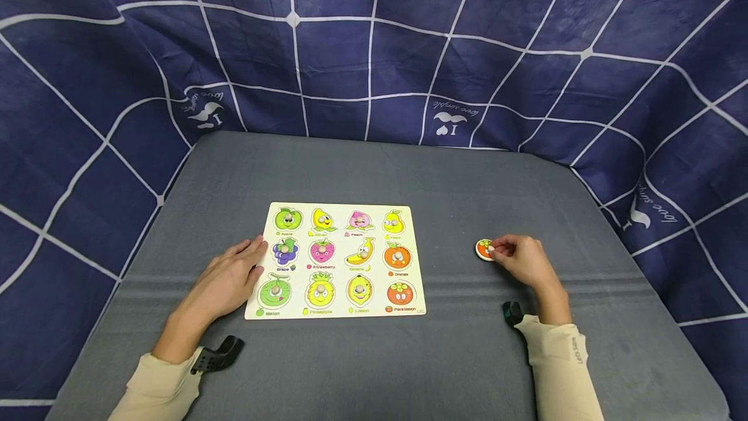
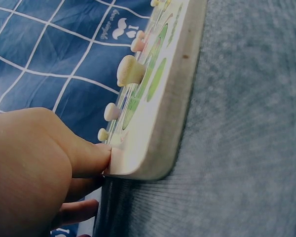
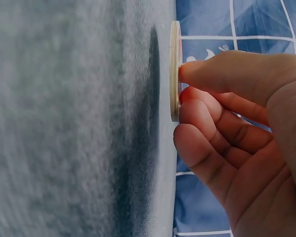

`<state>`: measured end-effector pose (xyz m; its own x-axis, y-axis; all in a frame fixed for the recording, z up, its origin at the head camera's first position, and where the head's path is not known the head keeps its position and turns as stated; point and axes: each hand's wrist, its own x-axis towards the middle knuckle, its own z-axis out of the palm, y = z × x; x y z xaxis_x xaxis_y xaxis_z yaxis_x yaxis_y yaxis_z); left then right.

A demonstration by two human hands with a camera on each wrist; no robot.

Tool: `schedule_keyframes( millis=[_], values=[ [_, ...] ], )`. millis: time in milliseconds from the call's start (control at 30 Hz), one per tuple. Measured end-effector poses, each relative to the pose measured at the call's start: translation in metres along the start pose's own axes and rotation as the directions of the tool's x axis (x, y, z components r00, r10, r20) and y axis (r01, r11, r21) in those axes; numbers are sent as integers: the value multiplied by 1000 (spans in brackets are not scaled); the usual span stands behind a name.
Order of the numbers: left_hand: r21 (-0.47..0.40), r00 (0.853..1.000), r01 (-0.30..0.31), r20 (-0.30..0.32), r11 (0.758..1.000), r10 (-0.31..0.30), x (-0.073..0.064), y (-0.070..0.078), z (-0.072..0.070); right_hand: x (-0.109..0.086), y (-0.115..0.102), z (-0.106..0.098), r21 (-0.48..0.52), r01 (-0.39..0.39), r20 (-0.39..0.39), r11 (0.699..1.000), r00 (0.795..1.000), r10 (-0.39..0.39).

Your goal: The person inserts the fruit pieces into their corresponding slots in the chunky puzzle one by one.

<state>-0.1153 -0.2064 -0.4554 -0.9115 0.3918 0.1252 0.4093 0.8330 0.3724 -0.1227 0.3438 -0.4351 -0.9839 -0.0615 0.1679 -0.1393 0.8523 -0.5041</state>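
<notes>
A pale wooden fruit puzzle board (image 1: 336, 264) lies flat on the table, most of its fruit pieces carrying small round knobs. My left hand (image 1: 229, 276) rests at the board's left edge with fingers extended; in the left wrist view the thumb (image 2: 91, 158) touches the board's corner. To the right of the board, my right hand (image 1: 526, 262) pinches a round red-orange puzzle piece (image 1: 483, 250) with green at its top. The right wrist view shows this piece (image 3: 174, 74) edge-on; its knob is hidden by the fingers. At the board's lower right, the persimmon picture (image 1: 400, 293) shows no knob.
Grey cloth (image 1: 456, 356) covers the table. A dark blue curtain (image 1: 350, 57) with white grid lines hangs behind and at both sides. Black straps with mounts (image 1: 219, 354) sit on both wrists.
</notes>
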Motion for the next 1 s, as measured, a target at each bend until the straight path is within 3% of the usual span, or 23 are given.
schedule_keyframes(
  millis=[267,667,1000],
  values=[
    [-4,1000,5,10,1000,-5,0,1,0,-7,-7,6,81,97,-49,992,994,-93],
    [0,1000,10,22,1000,-10,0,1,-2,-9,-24,9,28,47,0,999,999,-47],
    [-1,1000,4,17,1000,-4,1,-1,0,-12,-44,8,40,89,7,995,996,-89]
  ],
)
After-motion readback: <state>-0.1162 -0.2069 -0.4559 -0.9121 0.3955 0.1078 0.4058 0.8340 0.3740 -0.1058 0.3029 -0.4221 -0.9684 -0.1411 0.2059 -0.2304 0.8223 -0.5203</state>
